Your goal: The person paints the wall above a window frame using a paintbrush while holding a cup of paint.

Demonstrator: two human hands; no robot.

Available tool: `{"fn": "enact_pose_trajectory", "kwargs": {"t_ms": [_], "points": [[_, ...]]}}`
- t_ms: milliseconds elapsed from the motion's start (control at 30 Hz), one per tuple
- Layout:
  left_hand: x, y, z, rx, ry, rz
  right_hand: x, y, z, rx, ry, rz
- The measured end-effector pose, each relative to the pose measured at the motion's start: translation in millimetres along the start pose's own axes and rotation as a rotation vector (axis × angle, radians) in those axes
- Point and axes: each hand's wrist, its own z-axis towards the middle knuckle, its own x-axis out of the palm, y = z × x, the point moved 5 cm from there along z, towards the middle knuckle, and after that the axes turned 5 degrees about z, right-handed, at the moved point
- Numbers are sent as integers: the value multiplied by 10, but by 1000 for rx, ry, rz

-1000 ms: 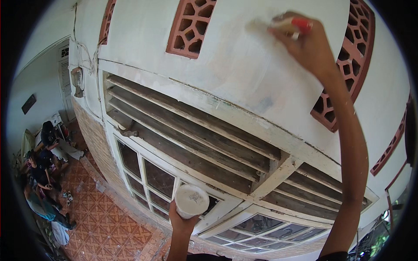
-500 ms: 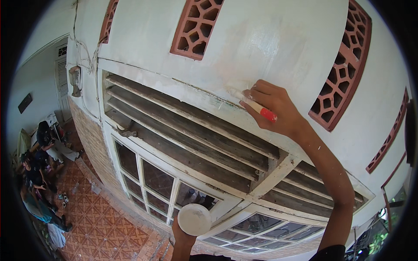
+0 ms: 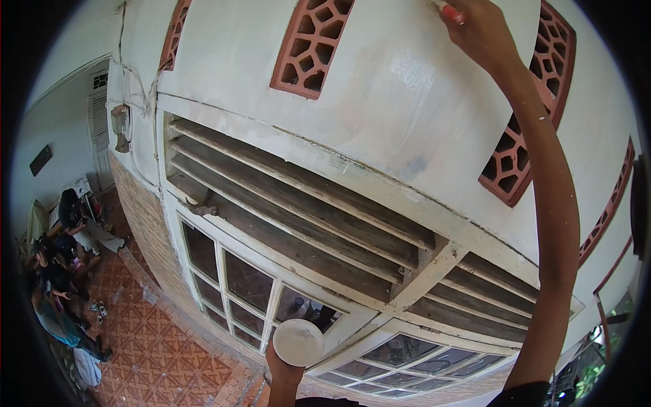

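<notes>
At the bottom middle of the frame, the left hand (image 3: 285, 366) curls around the low left side of a round white tub (image 3: 298, 321). The tub's open top faces up at the viewer, and pale stuff shows inside. If that hand tips or slips, the stuff could spill down the window (image 3: 245, 277) behind it.

At the top right, the right hand (image 3: 483, 35) is closed, with its fingers pinching a paintbrush (image 3: 452, 13). The brush is at the very top edge of the frame. Wet drops could fall on the arm, or the brush could smear the red-brown vent block (image 3: 505, 166) if the reach goes too far right.

The brush's long side slants from upper left to lower right. Its red end points to the lower right; its other end points up and left, out of the frame, so I cannot tell if it touches the white wall (image 3: 380, 88).

Wooden slats (image 3: 298, 197) cross the middle. Far off, people (image 3: 53, 271) are by the orange tiled floor (image 3: 159, 353) at lower left.
</notes>
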Motion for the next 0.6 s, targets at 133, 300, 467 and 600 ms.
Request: {"fn": "enact_pose_trajectory", "kwargs": {"t_ms": [133,300,467,600], "points": [[-70,59,18,-45,-18,-77,72,713,-370,-236,47,245],[-179,71,-32,-19,-19,-68,116,1384,-1188,67,325,845],[-148,91,-137,133,38,253,232,930,-1191,662,365,1040],[-139,260,-111,-20,50,12,-8,370,-779,510,128,726]]}}
